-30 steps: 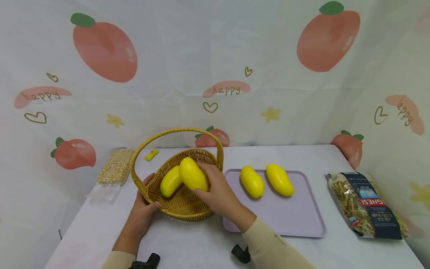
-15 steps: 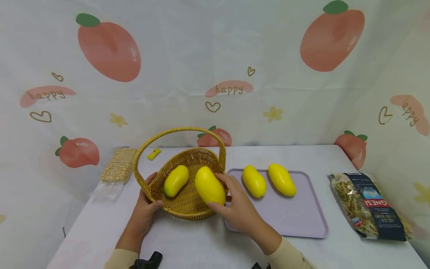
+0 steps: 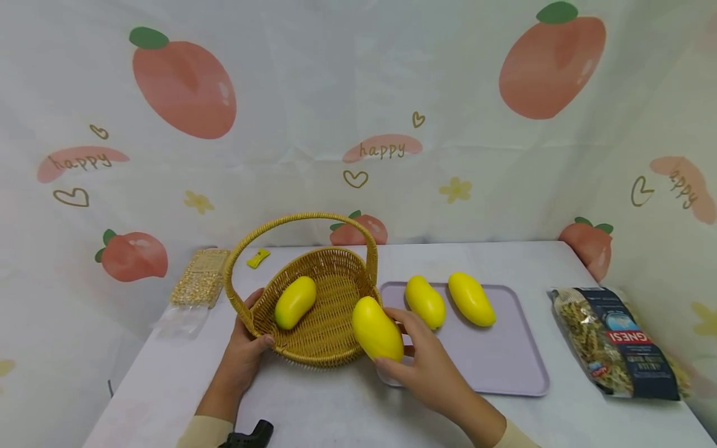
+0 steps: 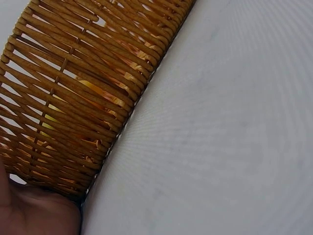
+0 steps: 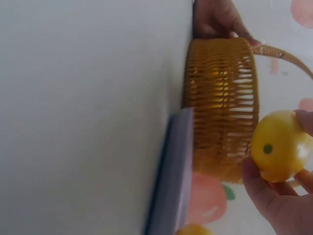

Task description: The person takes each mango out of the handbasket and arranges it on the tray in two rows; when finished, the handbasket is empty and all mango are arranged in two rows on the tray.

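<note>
My left hand grips the left rim of a wicker basket with a tall arched handle, thumb over the edge and fingers outside. In the left wrist view the basket's woven side fills the upper left, above part of the hand. One yellow mango lies inside the basket. My right hand holds another mango at the basket's right rim, above the tray's left edge. The right wrist view shows the held mango between thumb and fingers, its green stem spot facing the camera.
A lilac tray right of the basket bears two mangoes, the left one and the right one. A pasta bag lies far right. A bag of kernels and a small yellow packet lie at the back left.
My right hand has carried its mango from inside the basket rightward and toward me, to the right rim. The other mango stays inside. My left hand keeps its grip on the basket.
</note>
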The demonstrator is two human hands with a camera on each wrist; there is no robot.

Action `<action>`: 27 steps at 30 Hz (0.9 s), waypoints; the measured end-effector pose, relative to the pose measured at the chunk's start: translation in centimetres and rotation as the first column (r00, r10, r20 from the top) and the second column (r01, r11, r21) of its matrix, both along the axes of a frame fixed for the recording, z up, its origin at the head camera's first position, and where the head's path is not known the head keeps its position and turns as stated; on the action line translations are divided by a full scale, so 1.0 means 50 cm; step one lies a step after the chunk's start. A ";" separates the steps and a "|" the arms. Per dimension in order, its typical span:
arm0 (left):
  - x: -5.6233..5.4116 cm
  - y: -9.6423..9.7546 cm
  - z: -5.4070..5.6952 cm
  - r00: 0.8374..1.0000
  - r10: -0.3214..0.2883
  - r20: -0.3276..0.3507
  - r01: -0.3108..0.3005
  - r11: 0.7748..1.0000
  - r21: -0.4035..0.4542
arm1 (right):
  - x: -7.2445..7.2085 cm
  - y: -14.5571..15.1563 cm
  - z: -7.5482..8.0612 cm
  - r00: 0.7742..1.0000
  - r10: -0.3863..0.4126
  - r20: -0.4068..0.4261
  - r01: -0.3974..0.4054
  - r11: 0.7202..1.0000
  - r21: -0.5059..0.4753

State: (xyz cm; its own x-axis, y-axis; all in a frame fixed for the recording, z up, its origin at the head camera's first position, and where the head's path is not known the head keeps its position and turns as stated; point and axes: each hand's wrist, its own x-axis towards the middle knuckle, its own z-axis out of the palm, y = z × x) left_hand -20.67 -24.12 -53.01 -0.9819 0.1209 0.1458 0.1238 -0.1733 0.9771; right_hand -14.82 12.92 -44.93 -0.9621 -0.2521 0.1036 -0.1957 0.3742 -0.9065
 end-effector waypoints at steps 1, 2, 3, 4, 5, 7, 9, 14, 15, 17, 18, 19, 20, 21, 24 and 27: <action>0.000 0.000 0.000 1.000 -0.001 -0.001 0.001 1.000 0.001 | 0.001 0.005 -0.003 1.000 -0.007 0.005 0.007 1.000 0.007; 0.000 -0.001 -0.001 1.000 -0.002 -0.003 0.002 1.000 0.001 | 0.002 0.010 -0.007 1.000 -0.016 0.006 0.016 1.000 0.015; 0.000 -0.001 -0.001 1.000 -0.002 -0.004 0.002 1.000 0.001 | 0.003 0.015 -0.010 1.000 -0.024 0.006 0.024 0.999 0.024; -0.001 -0.001 -0.001 1.000 -0.001 -0.003 0.001 1.000 0.000 | 0.004 0.020 -0.013 1.000 -0.029 0.005 0.029 0.999 0.032; -0.001 -0.001 -0.001 1.000 -0.001 -0.004 0.001 1.000 -0.001 | 0.005 0.025 -0.016 0.999 -0.035 0.003 0.035 0.999 0.041; -0.001 -0.001 -0.002 1.000 -0.002 -0.001 0.002 1.000 0.001 | 0.008 0.036 -0.021 0.999 -0.044 0.006 0.043 0.998 0.056; -0.001 -0.002 -0.003 1.000 -0.002 0.001 0.002 1.000 0.000 | 0.010 0.048 -0.023 0.999 -0.044 0.014 0.042 0.997 0.068; -0.001 -0.001 -0.002 1.000 -0.001 -0.004 0.001 1.000 -0.010 | 0.015 0.077 -0.024 0.999 0.003 0.041 -0.007 0.996 0.092; -0.001 -0.001 -0.001 1.000 -0.001 -0.005 0.001 1.000 -0.012 | 0.016 0.083 -0.025 0.999 0.013 0.048 -0.018 0.995 0.095; -0.001 0.000 0.000 1.000 0.001 -0.004 -0.001 1.000 -0.013 | 0.016 0.093 -0.027 0.998 0.026 0.059 -0.032 0.994 0.104; -0.001 0.000 0.000 1.000 0.001 -0.003 -0.001 1.000 -0.013 | 0.017 0.097 -0.029 0.997 0.027 0.066 -0.034 0.993 0.109; -0.001 0.001 0.001 1.000 0.001 -0.001 -0.001 1.000 -0.013 | 0.017 0.101 -0.031 0.997 0.026 0.074 -0.035 0.993 0.115; -0.001 0.001 0.001 1.000 0.001 0.001 -0.001 1.000 -0.013 | 0.017 0.104 -0.033 0.996 0.023 0.084 -0.033 0.992 0.120; -0.001 0.001 0.001 1.000 0.002 0.002 -0.002 1.000 -0.013 | 0.017 0.106 -0.035 0.996 0.018 0.093 -0.030 0.991 0.127; 0.000 0.001 0.001 1.000 0.008 0.005 -0.008 1.000 -0.016 | 0.017 0.110 -0.038 0.993 -0.001 0.115 -0.016 0.989 0.147; 0.001 0.002 0.001 1.000 0.011 0.006 -0.011 1.000 -0.018 | 0.017 0.111 -0.039 0.989 -0.036 0.140 0.012 0.985 0.172</action>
State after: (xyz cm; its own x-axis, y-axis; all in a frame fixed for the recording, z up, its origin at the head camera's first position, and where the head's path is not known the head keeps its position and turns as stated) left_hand -20.62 -24.02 -52.95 -0.9841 0.1123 0.1373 0.1193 -0.1541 0.9808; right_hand -13.95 18.47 -46.90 -0.9699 -0.2311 -0.0770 -0.0587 0.5283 -0.8470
